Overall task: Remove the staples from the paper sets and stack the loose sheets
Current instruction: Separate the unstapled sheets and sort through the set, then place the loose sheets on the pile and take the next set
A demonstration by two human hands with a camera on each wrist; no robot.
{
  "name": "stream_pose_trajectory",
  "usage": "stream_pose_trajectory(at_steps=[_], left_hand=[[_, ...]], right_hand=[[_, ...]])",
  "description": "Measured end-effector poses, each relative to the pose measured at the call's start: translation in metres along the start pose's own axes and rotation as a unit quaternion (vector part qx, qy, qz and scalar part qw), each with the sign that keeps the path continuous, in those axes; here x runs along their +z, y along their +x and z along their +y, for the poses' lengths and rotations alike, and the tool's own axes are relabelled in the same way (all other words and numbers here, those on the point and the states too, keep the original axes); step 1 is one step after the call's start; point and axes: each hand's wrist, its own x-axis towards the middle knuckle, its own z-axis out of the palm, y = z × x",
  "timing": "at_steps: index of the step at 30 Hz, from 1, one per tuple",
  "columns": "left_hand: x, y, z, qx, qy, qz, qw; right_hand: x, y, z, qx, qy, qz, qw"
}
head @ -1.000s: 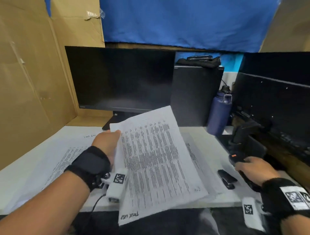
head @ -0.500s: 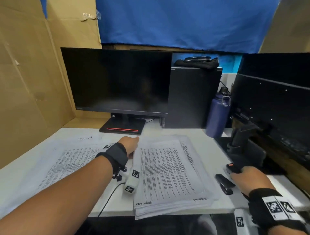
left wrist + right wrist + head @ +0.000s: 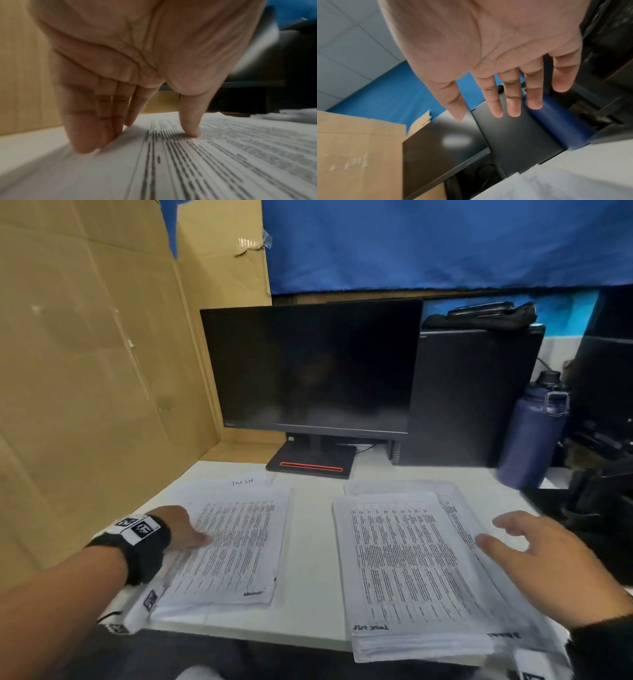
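Observation:
Two piles of printed sheets lie on the white table. The left pile (image 3: 236, 546) has my left hand (image 3: 191, 534) at its left edge. In the left wrist view the left hand (image 3: 140, 140) has straight fingers (image 3: 85, 146) against the edge of the top sheet (image 3: 223, 162) and the thumb tip pressing on the print. The thicker right pile (image 3: 407, 570) overhangs the table's front edge. My right hand (image 3: 503, 537) hovers over its right side, fingers spread and holding nothing. The wrist view shows the same right hand (image 3: 488, 116) with an empty palm. No staple tool is in sight.
A dark monitor (image 3: 308, 364) stands at the back, with a black computer case (image 3: 472, 395) and a blue bottle (image 3: 531, 440) to its right. Cardboard (image 3: 85, 371) walls off the left. Black equipment (image 3: 599, 494) crowds the right. Bare table (image 3: 308, 542) separates the piles.
My left hand laid the held paper set on the right pile, then moved left to the other pile. My right hand left the black tool and rose over the right pile.

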Motion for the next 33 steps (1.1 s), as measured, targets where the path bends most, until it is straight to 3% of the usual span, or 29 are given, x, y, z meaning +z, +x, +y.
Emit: stream_pose_trajectory(at_steps=[6, 9, 13, 16, 19, 23, 25, 27, 29, 33], left_hand=[[0.011, 0.005, -0.013, 0.005, -0.109, 0.034, 0.993], [0.008, -0.003, -0.014, 0.025, -0.200, 0.088, 0.976], [0.000, -0.034, -0.018, 0.066, -0.397, 0.160, 0.902], [-0.013, -0.073, -0.017, 0.141, -0.549, 0.172, 0.806], [-0.027, -0.114, -0.007, 0.214, -0.665, 0.125, 0.705], [-0.014, -0.144, 0.031, 0.259, -0.726, -0.027, 0.636], [0.002, -0.154, 0.053, 0.251, -0.733, -0.116, 0.622], [0.011, -0.161, 0.066, 0.228, -0.729, -0.162, 0.625], [0.010, -0.162, 0.071, 0.217, -0.736, -0.177, 0.616], [0.000, -0.157, 0.078, 0.200, -0.786, -0.157, 0.563]], right_hand=[[0.032, -0.020, -0.029, -0.052, -0.010, -0.044, 0.998], [0.041, -0.029, -0.038, -0.074, -0.003, -0.047, 0.996], [0.050, -0.037, -0.047, -0.116, 0.058, -0.055, 0.990], [0.053, -0.041, -0.054, -0.133, 0.133, -0.057, 0.980], [0.054, -0.045, -0.065, -0.129, 0.235, -0.064, 0.961], [0.054, -0.050, -0.081, -0.088, 0.397, -0.106, 0.907], [0.045, -0.052, -0.082, -0.045, 0.455, -0.131, 0.879], [0.041, -0.049, -0.072, -0.022, 0.441, -0.125, 0.889], [0.036, -0.050, -0.064, -0.026, 0.398, -0.129, 0.908], [0.034, -0.056, -0.053, -0.020, 0.357, -0.147, 0.922]])
